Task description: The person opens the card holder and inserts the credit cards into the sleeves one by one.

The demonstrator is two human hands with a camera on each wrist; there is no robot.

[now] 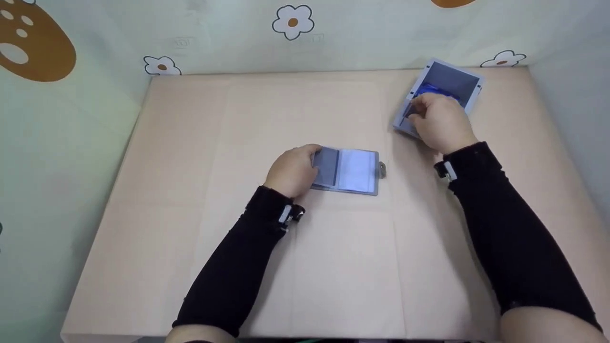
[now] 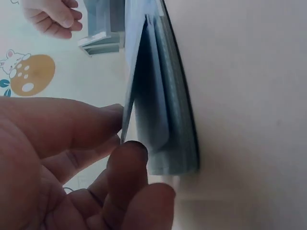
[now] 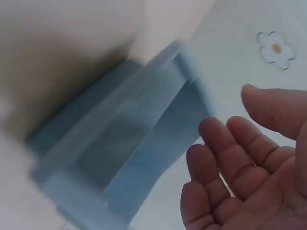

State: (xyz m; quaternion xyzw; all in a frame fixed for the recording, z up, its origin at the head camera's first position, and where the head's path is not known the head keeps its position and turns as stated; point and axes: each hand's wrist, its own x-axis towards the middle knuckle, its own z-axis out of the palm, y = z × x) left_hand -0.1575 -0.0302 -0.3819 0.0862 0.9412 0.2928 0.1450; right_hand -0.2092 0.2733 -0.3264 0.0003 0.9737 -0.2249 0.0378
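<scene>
A small grey card holder [image 1: 357, 170] lies spread on the table, with clear sleeves and a clasp tab at its right edge. On its left side is my left hand [image 1: 291, 171]. In the left wrist view, thumb and fingers pinch the edge of one raised sleeve page [image 2: 135, 72], lifted off the pages beneath. My right hand [image 1: 443, 121] is over the near part of a grey open-topped box [image 1: 455, 76]. Its fingers are loosely bent and hold nothing in the right wrist view. A shiny blue item [image 1: 429, 89] inside the box is partly hidden by this hand.
The box stands at the far right of the cloth-covered table [image 1: 190, 143], close to the back wall [image 1: 228, 38]. Walls with printed flowers border the table at the back and both sides.
</scene>
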